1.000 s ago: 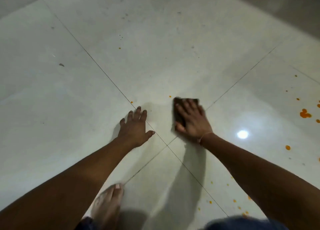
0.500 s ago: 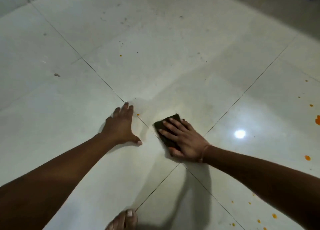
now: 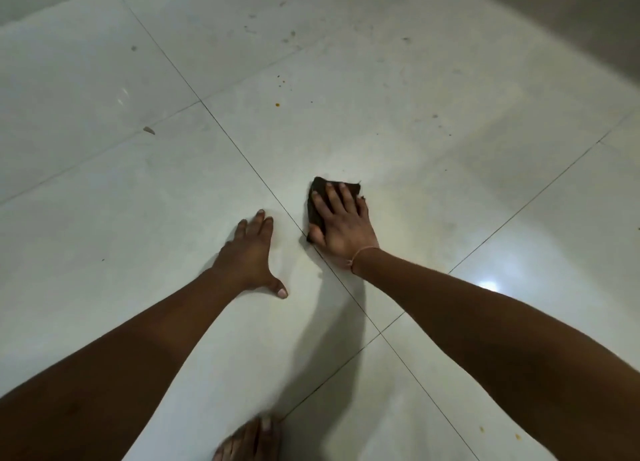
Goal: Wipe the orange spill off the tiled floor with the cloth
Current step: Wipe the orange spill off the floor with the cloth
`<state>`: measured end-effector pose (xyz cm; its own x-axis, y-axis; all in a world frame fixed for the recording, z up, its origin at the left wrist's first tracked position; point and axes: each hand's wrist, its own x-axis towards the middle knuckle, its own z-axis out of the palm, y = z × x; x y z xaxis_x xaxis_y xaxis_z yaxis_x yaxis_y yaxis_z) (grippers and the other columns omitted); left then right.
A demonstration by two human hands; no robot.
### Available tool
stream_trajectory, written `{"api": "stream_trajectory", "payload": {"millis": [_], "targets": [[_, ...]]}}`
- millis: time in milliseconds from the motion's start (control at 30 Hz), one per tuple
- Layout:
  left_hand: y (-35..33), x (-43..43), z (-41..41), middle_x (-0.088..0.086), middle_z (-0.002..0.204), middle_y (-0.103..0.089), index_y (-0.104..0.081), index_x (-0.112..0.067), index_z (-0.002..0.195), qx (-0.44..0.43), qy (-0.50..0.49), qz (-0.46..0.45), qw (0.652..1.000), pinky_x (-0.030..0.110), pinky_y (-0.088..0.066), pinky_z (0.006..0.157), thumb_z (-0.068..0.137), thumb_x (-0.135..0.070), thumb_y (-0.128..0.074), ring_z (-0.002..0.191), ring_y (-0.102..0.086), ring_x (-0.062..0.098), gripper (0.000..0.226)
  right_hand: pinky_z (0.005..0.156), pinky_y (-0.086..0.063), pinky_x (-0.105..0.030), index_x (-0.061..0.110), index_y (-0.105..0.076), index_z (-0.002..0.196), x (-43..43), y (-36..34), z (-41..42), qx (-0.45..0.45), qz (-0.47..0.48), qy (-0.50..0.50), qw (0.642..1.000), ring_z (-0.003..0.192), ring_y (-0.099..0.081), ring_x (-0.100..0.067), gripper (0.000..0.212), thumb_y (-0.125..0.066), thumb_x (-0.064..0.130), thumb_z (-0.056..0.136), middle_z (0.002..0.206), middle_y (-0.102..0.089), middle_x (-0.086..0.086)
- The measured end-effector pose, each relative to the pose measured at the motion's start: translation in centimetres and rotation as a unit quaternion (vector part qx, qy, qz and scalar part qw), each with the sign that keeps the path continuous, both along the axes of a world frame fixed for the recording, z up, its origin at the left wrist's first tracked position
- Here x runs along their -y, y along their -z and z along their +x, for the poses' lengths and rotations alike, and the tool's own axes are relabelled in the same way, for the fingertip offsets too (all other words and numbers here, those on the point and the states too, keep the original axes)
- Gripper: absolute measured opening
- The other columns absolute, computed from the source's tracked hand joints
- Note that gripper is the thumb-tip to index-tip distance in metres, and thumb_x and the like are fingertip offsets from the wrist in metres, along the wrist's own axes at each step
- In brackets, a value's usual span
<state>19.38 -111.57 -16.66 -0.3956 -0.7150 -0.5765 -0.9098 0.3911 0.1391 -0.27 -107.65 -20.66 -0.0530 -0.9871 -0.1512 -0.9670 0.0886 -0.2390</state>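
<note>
The right hand [image 3: 343,228] lies flat on the dark cloth [image 3: 318,193], fingers straight and slightly spread, pinning it to the tiled floor [image 3: 104,200] rather than clutching it. The folded pad shows only past the fingertips and along the thumb side, its long axis running with the fingers from about 6 to 12 o'clock. It sits just right of the diagonal grout line [image 3: 239,152]. From the cloth, the nearest orange left in view is a small drop [image 3: 277,105] at about 11 o'clock, well apart on the same tile, with fainter specks beyond it. Two more orange specks [image 3: 517,435] lie at about 5 o'clock, near the right forearm. The left hand [image 3: 250,252] is flat on the neighbouring tile at the cloth's 8 o'clock, fingers extended, holding nothing and apparently bracing the body. The right hand is nearer the drop, so the next stroke likely pushes forward and slightly left.
</note>
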Motion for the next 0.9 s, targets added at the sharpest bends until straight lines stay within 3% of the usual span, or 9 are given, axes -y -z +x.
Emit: {"api": "stream_trajectory", "payload": {"millis": [133,167,267,300,433,500,600,733,900], "targets": [[-0.5,-0.3,-0.9,0.003,0.161,0.018,0.006,-0.014,0.153,0.023,0.003,-0.003,1.000,0.054,-0.026,0.112,0.049,-0.050,-0.091,0.148,0.007,0.032,0.147,0.117,-0.008,-0.051,0.026,-0.023,0.153,-7.8,0.8,-1.5,0.011,-0.005,-0.199,0.980,0.149,-0.008,-0.029,0.075,-0.031,0.057,0.084,0.161,-0.017,-0.007],[-0.7,-0.6,-1.4,0.004,0.161,0.017,0.006,-0.014,0.153,0.026,0.018,-0.013,0.999,0.055,-0.025,0.113,0.050,-0.050,-0.090,0.148,0.006,0.033,0.145,0.119,-0.010,-0.053,0.026,-0.024,0.152,-8.3,0.7,-3.6,0.007,-0.007,-0.173,0.985,0.149,-0.008,-0.028,0.077,-0.030,0.059,0.083,0.161,-0.017,-0.007],[-1.2,-2.2,-4.7,0.005,0.161,0.014,0.003,-0.017,0.153,-0.009,0.073,-0.030,0.997,0.054,-0.020,0.116,0.053,-0.051,-0.088,0.148,0.004,0.031,0.140,0.117,-0.009,-0.053,0.028,-0.021,0.153,-8.9,0.2,-8.6,0.016,0.011,0.110,0.994,0.149,-0.002,-0.026,0.082,-0.019,0.063,0.079,0.163,-0.011,-0.005],[-1.4,-3.0,-6.2,0.004,0.162,0.013,0.002,-0.018,0.154,-0.026,0.093,-0.028,0.995,0.053,-0.019,0.116,0.053,-0.052,-0.088,0.148,0.003,0.030,0.139,0.118,-0.007,-0.052,0.028,-0.019,0.154,-10.9,0.1,-8.7,0.013,0.010,0.126,0.992,0.149,0.000,-0.025,0.080,-0.020,0.062,0.081,0.163,-0.009,-0.004],[-2.2,-7.1,-12.8,0.004,0.162,0.009,-0.001,-0.022,0.154,-0.054,0.184,-0.016,0.981,0.052,-0.018,0.117,0.052,-0.057,-0.086,0.149,0.001,0.030,0.137,0.116,-0.013,-0.051,0.029,-0.023,0.153,-23.9,0.1,-10.5,0.002,0.013,-0.059,0.998,0.149,-0.008,-0.025,0.074,-0.035,0.058,0.087,0.161,-0.016,-0.004],[-2.2,-10.0,-16.0,0.003,0.162,0.011,0.000,-0.024,0.154,-0.048,0.242,-0.005,0.969,0.052,-0.015,0.116,0.053,-0.056,-0.086,0.149,0.003,0.030,0.136,0.113,-0.020,-0.055,0.028,-0.022,0.153,-24.9,0.0,-15.6,-0.008,0.014,0.073,0.997,0.148,-0.011,-0.027,0.076,-0.031,0.062,0.085,0.161,-0.018,-0.006],[-2.0,-13.9,-19.5,0.002,0.162,0.014,0.001,-0.024,0.154,-0.035,0.319,0.004,0.947,0.053,-0.013,0.117,0.053,-0.053,-0.087,0.149,0.005,0.029,0.137,0.117,-0.011,-0.053,0.027,-0.016,0.154,-24.1,-0.5,-17.5,0.000,0.034,0.288,0.957,0.149,-0.005,-0.029,0.080,-0.019,0.064,0.083,0.163,-0.010,-0.005],[-1.9,-17.9,-25.1,0.002,0.162,0.014,0.002,-0.022,0.154,-0.022,0.388,-0.003,0.921,0.053,-0.012,0.117,0.055,-0.049,-0.088,0.149,0.006,0.030,0.136,0.115,-0.019,-0.054,0.026,-0.023,0.153,-33.8,0.3,-15.7,-0.012,0.030,0.176,0.984,0.149,-0.009,-0.028,0.075,-0.034,0.060,0.087,0.161,-0.018,-0.006],[-1.0,-20.1,-29.8,0.002,0.161,0.015,0.003,-0.022,0.153,-0.012,0.436,0.005,0.900,0.057,-0.011,0.116,0.052,-0.047,-0.090,0.148,0.008,0.031,0.139,0.116,-0.010,-0.049,0.028,-0.018,0.154,-34.3,0.0,-25.8,-0.038,0.032,0.418,0.907,0.148,-0.008,-0.027,0.081,-0.017,0.065,0.082,0.162,-0.014,-0.006]]}}
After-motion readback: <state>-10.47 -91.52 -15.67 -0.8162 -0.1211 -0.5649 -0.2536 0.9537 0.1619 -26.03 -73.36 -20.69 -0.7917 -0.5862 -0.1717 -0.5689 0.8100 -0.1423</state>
